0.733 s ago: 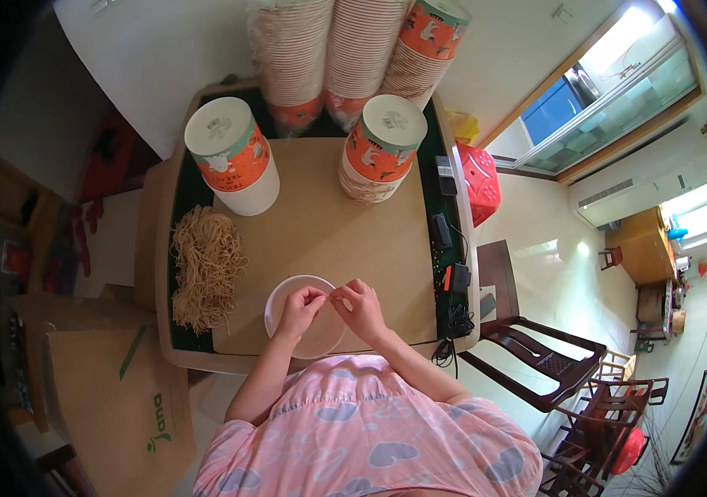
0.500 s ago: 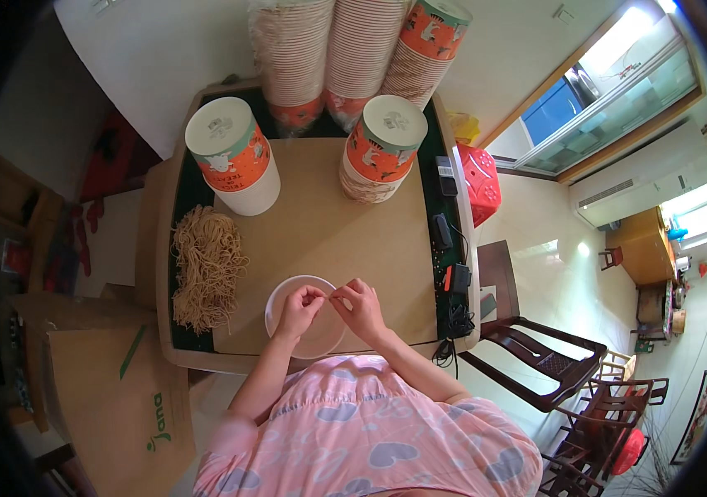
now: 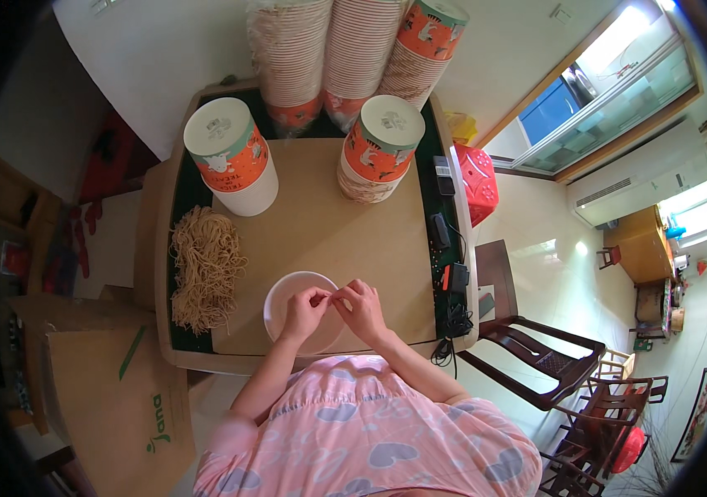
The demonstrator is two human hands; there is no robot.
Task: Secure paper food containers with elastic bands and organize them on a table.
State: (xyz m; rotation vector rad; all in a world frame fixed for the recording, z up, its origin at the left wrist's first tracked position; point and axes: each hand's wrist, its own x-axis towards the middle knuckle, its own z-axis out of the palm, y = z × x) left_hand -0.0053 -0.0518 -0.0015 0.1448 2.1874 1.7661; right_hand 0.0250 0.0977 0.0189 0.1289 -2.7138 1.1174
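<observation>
At the table's near edge, a round white paper bucket [image 3: 274,310] stands open-side up in front of me. Over it my left hand [image 3: 307,313] and my right hand [image 3: 360,308] meet, fingertips pinched together and almost touching. Whatever lies between the fingers is too small to make out. Left of the bucket lies a tangled bundle of tan cords [image 3: 207,269]. Farther back, an upside-down orange and white bucket stack [image 3: 237,166] stands on the left. A similar stack [image 3: 380,153] with cords around its lower part is on the right.
Tall stacks of buckets [image 3: 287,58] in clear plastic rise at the table's far edge. Black adapters and cables [image 3: 456,280] lie along its right side. A cardboard box [image 3: 117,398] sits at the lower left; a dark wooden chair [image 3: 535,356] stands at the right.
Both hands remain over the bucket, their pinched fingertips slightly closer together. The left hand has shifted a little to the right. The bucket's rim sits slightly higher in view.
</observation>
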